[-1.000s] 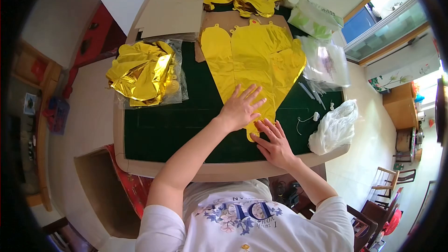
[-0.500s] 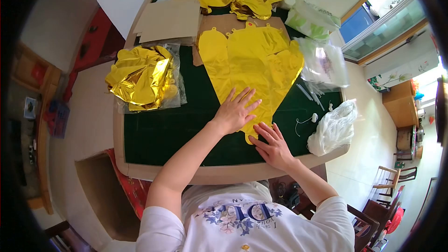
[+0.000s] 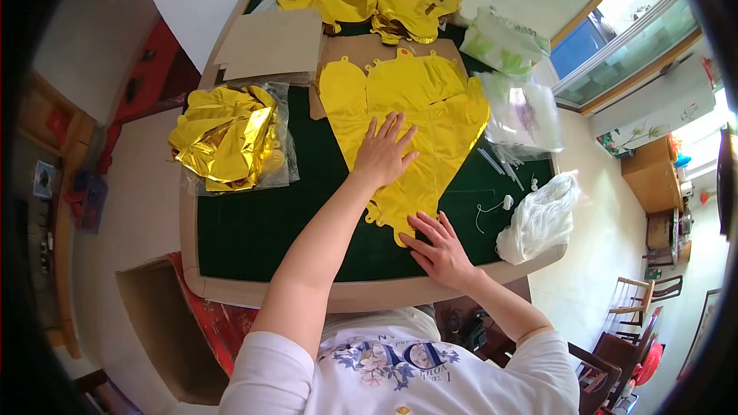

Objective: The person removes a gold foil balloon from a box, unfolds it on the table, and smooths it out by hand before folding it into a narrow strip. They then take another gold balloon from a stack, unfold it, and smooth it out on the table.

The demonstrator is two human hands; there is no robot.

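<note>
A flat gold foil sheet with small tabs along its edges [image 3: 438, 119] lies on the green table top, its upper part over a piece of brown cardboard [image 3: 354, 48]. My left hand [image 3: 384, 152] rests palm down on the middle of the foil, fingers spread. Near the foil's narrow lower end, my right hand [image 3: 440, 248] lies with its fingers apart, fingertips on the foil's edge. To the left, a crumpled gold foil bundle [image 3: 227, 138] sits on a clear plastic bag.
More gold foil pieces [image 3: 400, 8] lie at the back beside stacked cardboard [image 3: 273, 42]. On the right are a green-and-white packet [image 3: 503, 42], clear bags [image 3: 526, 115], thin clear sticks [image 3: 500, 165], a white string [image 3: 492, 207] and a white plastic bag [image 3: 542, 219].
My left hand has slid up the foil, away from my body. My right hand stays near the lower tip. The whole view has shifted slightly.
</note>
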